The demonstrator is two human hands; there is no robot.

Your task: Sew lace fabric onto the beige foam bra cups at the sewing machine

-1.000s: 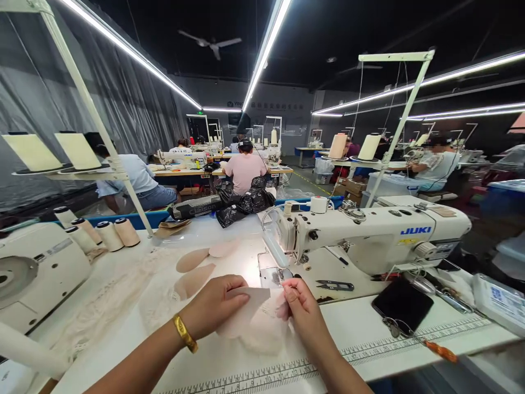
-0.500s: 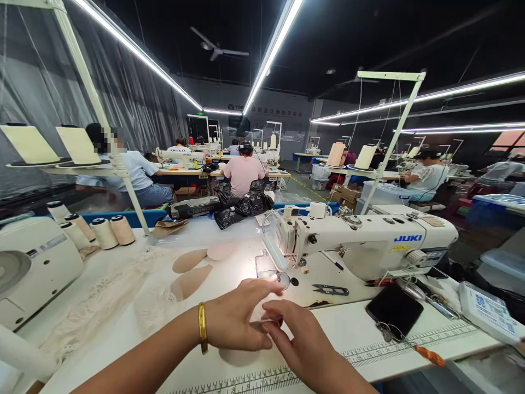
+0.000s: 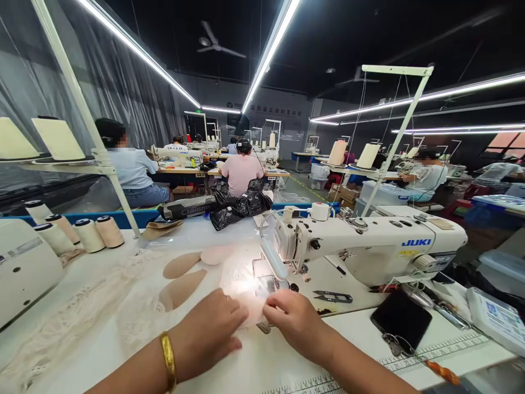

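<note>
A thin, pale pinkish fabric piece [image 3: 253, 307] spans the gap between my hands, washed out by the lamp. My left hand [image 3: 207, 331], wearing a gold bangle, is closed at its left side, the grip partly hidden by the knuckles. With curled fingers, my right hand [image 3: 295, 323] pinches the right edge. Both are just in front of the needle area of a white JUKI sewing machine [image 3: 369, 246]. Left of them lie beige teardrop-shaped pieces [image 3: 184, 290], a pinkish one [image 3: 215, 255] and cream lace [image 3: 90, 306].
Black thread snips [image 3: 333, 296] lie on the machine bed. A dark phone [image 3: 401, 320] and keys sit to the right, above a ruler strip [image 3: 435, 350]. Thread cones [image 3: 89, 235] stand at left. Black plastic bags [image 3: 241, 205] lie beyond the table. Other people sit at machines further off.
My hands have moved apart from their overlapped position, the left going leftward and its fingers curling in. The pale fabric now shows between them. The view has shifted slightly.
</note>
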